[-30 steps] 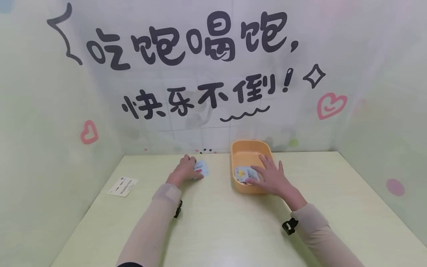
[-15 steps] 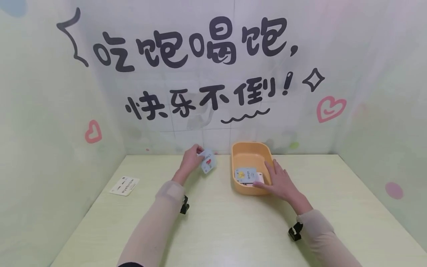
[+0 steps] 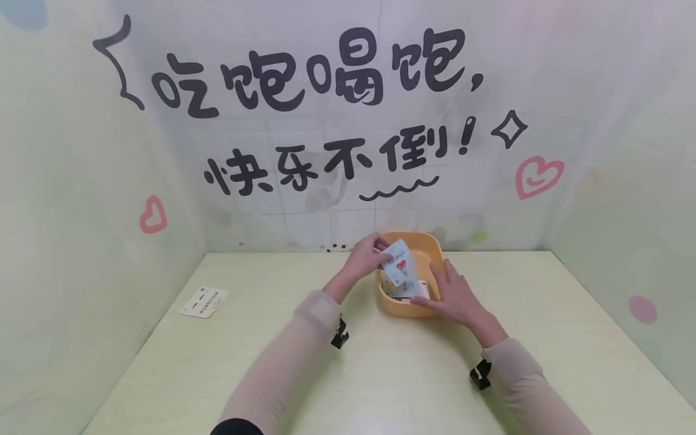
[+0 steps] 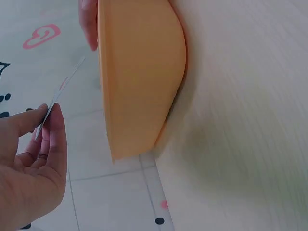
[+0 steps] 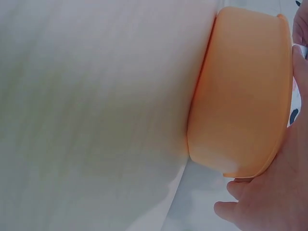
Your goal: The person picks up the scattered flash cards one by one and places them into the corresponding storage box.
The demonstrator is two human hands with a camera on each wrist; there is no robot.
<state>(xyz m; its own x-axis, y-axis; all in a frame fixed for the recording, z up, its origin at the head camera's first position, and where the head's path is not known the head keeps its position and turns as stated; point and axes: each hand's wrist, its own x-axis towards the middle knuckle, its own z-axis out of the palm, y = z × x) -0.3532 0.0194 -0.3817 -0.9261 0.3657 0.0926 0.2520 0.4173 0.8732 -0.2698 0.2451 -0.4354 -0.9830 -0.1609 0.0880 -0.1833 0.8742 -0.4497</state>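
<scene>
In the head view my left hand [image 3: 365, 258] pinches a light blue card [image 3: 399, 264] marked "cherry" between thumb and fingers. The card is tilted over the left part of an orange plastic bin [image 3: 423, 241]. Seen edge-on in the left wrist view, the card [image 4: 62, 91] stands clear of the bin wall [image 4: 139, 82]. A lemon card [image 3: 409, 289], partly covered by the cherry card, lies in the bin on other cards, one of them white [image 3: 424, 289]. My right hand [image 3: 459, 296] rests on the bin's right rim with fingers spread and its thumb over the front part.
A white "eyebrow" card [image 3: 203, 302] lies by itself on the left of the pale table [image 3: 348, 374]. The bin stands near the table's back edge, close to the printed wall [image 3: 304, 229]. Side walls rise at left and right.
My left hand has picked the cherry card up off the table and carried it right, over the bin. My right hand has shifted slightly right along the bin, uncovering more of the cards inside.
</scene>
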